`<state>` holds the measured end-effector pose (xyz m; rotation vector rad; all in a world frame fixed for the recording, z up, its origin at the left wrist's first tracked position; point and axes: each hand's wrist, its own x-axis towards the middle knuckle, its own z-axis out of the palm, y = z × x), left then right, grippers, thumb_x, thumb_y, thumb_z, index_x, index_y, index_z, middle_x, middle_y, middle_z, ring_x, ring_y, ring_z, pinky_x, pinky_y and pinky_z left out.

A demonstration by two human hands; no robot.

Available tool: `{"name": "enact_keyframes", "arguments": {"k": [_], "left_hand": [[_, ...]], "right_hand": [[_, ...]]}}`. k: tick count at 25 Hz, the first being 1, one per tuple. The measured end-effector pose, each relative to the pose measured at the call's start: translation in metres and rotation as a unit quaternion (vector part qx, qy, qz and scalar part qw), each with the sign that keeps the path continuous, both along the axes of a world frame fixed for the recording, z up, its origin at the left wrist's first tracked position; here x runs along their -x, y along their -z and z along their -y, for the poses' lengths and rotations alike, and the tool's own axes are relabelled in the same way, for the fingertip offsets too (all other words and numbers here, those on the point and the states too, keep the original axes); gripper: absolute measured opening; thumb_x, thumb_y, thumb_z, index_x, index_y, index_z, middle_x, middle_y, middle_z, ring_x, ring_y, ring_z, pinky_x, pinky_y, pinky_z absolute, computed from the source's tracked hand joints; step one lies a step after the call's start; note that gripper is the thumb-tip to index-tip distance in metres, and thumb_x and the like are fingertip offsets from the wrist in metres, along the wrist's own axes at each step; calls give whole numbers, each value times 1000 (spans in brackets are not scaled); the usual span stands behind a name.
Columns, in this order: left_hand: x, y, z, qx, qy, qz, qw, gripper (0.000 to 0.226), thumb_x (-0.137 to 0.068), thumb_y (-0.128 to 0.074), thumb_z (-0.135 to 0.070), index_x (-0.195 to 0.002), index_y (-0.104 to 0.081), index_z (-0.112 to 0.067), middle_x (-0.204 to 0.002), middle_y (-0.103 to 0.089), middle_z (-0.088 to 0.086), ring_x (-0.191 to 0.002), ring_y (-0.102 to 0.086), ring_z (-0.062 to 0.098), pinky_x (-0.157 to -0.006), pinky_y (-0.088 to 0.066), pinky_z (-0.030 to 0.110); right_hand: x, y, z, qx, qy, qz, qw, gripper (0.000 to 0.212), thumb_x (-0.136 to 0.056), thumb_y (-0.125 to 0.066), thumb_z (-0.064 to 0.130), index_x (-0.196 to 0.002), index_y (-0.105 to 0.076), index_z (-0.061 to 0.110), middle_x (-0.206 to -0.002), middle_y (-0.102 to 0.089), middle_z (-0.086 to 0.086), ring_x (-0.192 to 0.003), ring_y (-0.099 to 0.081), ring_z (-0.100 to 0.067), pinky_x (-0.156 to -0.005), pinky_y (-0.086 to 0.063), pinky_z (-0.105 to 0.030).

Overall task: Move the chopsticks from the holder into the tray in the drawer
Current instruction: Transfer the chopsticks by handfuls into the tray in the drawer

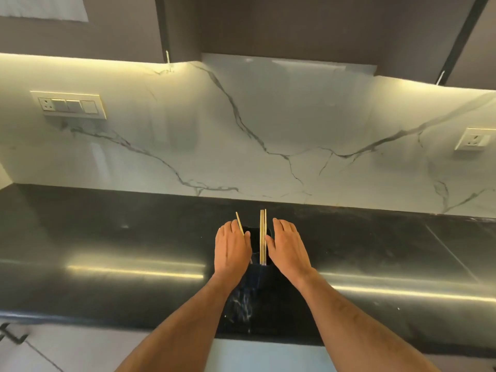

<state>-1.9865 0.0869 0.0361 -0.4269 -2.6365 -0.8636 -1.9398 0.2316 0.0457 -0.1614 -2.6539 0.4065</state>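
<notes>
A black holder stands on the dark countertop, close to its front edge. Three pale wooden chopsticks stand upright in it as a tight bunch. My left hand is at the holder's left side, and a single chopstick leans out to the left between its thumb and forefinger. My right hand is at the holder's right side with fingers stretched forward and its thumb resting against the bunch. The drawer and its tray are out of view.
A white marble backsplash rises behind the counter, with a switch panel at left and a socket at right. Dark wall cabinets hang overhead. Pale floor tiles show below the counter's front edge.
</notes>
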Motion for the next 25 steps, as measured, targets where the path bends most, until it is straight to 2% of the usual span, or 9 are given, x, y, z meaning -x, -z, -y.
{"name": "enact_keyframes", "arguments": {"k": [3,6,8,9,11,13,16,20,25], "left_hand": [[40,16,-20,-36,-18,61,997,28,-105,-47,-29,-126,-54,-11,-117,-61,4,-110,-56,17,-100,-49,33],[68,28,-33,-74,-39,113,990,27,-105,-46,-28,-122,-56,-9,-116,-61,5,-108,-57,19,-97,-51,35],[86,37,-38,-106,-50,150,982,24,-105,-46,-25,-115,-59,-8,-111,-63,7,-103,-59,21,-91,-52,37],[92,41,-39,-123,-51,166,977,23,-105,-45,-24,-109,-61,-8,-107,-65,7,-97,-61,21,-85,-53,37],[99,47,-41,-148,-54,183,970,25,-106,-44,-22,-91,-61,-12,-92,-67,6,-78,-61,15,-65,-49,29],[101,47,-42,-160,-40,177,970,29,-104,-46,-20,-80,-63,-16,-82,-66,2,-68,-60,12,-57,-43,24],[100,42,-45,-143,10,152,978,21,-102,-55,-19,-90,-73,-20,-89,-67,-7,-78,-64,7,-69,-50,23],[95,42,-44,-151,50,110,981,15,-97,-65,-14,-98,-78,-19,-101,-68,-8,-90,-63,6,-77,-46,14],[89,44,-42,-150,81,132,976,20,-96,-66,-13,-109,-77,-24,-103,-73,-7,-93,-65,5,-86,-52,22]], "right_hand": [[46,16,-19,110,27,27,993,55,-100,-61,30,-148,-43,10,-144,-56,-8,-137,-50,-23,-109,-45,-34],[83,24,-29,215,54,51,974,59,-100,-62,28,-151,-40,11,-147,-55,-9,-138,-50,-25,-109,-45,-36],[105,29,-31,317,65,63,944,60,-99,-64,25,-152,-40,11,-139,-61,-8,-127,-59,-22,-103,-49,-34],[113,31,-32,358,66,69,929,59,-98,-65,23,-151,-42,10,-130,-67,-6,-115,-65,-16,-97,-50,-32],[123,36,-32,401,68,75,910,51,-96,-68,19,-144,-51,10,-114,-73,-4,-98,-68,-10,-92,-53,-28],[127,40,-31,410,70,56,908,37,-91,-74,13,-128,-66,11,-106,-76,-5,-95,-72,-14,-91,-59,-32],[129,39,-24,401,58,34,913,25,-86,-80,10,-110,-76,13,-95,-78,-1,-84,-73,-7,-83,-60,-27],[129,36,-22,389,43,65,918,17,-84,-82,10,-100,-79,16,-87,-77,3,-79,-71,-3,-77,-58,-22],[126,34,-25,389,72,95,914,8,-82,-83,10,-82,-80,17,-76,-75,0,-77,-73,-10,-69,-59,-27]]}}
